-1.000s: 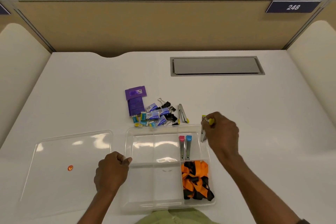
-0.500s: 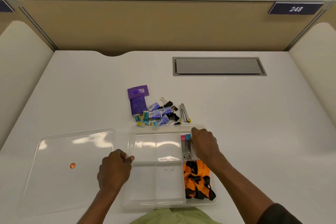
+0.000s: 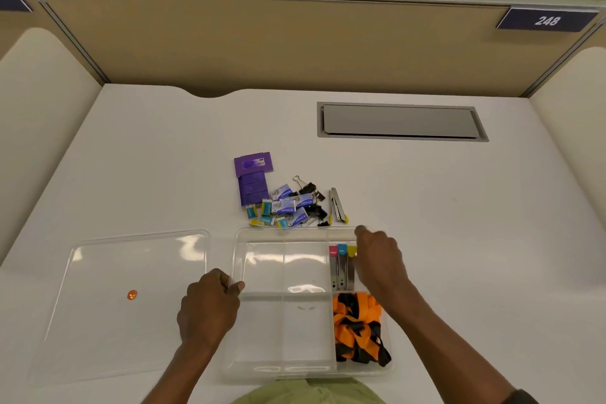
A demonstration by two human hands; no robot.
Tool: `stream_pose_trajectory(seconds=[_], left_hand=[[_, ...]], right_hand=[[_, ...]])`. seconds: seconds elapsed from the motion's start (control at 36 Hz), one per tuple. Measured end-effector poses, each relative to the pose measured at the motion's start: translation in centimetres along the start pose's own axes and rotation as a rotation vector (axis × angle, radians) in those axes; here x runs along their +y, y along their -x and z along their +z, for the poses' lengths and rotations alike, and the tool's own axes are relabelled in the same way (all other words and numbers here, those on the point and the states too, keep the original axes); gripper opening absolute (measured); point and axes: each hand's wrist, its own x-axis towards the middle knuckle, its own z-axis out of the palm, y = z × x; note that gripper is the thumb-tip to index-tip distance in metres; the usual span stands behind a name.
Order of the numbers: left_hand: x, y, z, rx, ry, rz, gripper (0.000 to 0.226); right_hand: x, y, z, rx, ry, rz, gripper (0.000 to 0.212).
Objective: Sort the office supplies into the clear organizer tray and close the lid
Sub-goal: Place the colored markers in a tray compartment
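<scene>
The clear organizer tray (image 3: 265,269) sits at the near edge of the white desk (image 3: 426,223). My left hand (image 3: 210,305) grips its left rim. My right hand (image 3: 380,261) hangs with loosely curled fingers over the far right compartment. Beside it lie three metal tools with pink, blue and yellow caps (image 3: 342,267). Orange and black lanyards (image 3: 357,328) fill the near right compartment. Beyond the tray lies a pile: purple boxes (image 3: 252,180), small blue and teal boxes (image 3: 283,207), black binder clips (image 3: 310,189) and a yellow-capped metal tool (image 3: 337,205). The clear lid (image 3: 98,321) lies flat to the left.
A small orange sticker (image 3: 131,294) marks the lid. A grey cable hatch (image 3: 400,121) is set into the desk at the back right. Tan partition walls close off the back and both sides. A plate reading 248 (image 3: 547,20) hangs at the upper right.
My right hand carried the yellow-capped tool from outside the tray into the far right compartment. It now lies beside the pink and blue ones. My left hand stayed on the rim.
</scene>
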Motion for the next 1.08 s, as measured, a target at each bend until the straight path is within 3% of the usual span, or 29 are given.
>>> stream_pose_trajectory(seconds=[0.06,0.19,0.31,0.36,0.5,0.58,0.67,0.75,0.86,1.08], left_hand=[[0.0,-0.1,0.0,0.002,-0.004,-0.002,0.024],[0.0,0.1,0.1,0.016,0.004,-0.004,0.022],[-0.2,-0.1,0.2,0.015,0.008,-0.006,0.024],[-0.1,-0.1,0.3,0.012,0.016,-0.007,0.024],[-0.2,-0.1,0.2,0.014,0.034,-0.011,0.023],[-0.2,-0.1,0.1,0.014,0.058,-0.013,0.023],[-0.4,-0.3,0.1,0.008,0.092,-0.01,0.023],[-0.6,-0.5,0.1,-0.003,0.13,-0.024,0.025],[-0.7,-0.7,-0.2,-0.011,0.17,-0.046,0.026],[-0.8,-0.8,-0.3,-0.008,0.181,-0.056,0.025]], right_hand=[[0.4,-1.2,-1.0,0.13,-0.031,0.049,0.014],[0.3,-6.2,-3.6,0.195,-0.332,0.163,0.009],[0.2,-9.9,-1.6,-0.016,-0.267,0.233,0.054],[0.0,-10.8,-0.8,-0.094,-0.194,0.252,0.066],[-0.8,-11.3,0.2,-0.106,-0.176,0.272,0.054],[-0.5,-11.0,0.5,-0.049,-0.217,0.33,0.058],[0.5,-10.8,0.0,0.034,-0.341,0.407,0.057],[1.8,-9.9,-1.9,0.128,-0.603,0.456,0.041],[3.2,-5.9,-5.9,0.159,-0.966,0.328,0.029],[5.6,0.4,-6.1,0.164,-0.635,0.228,0.02]])
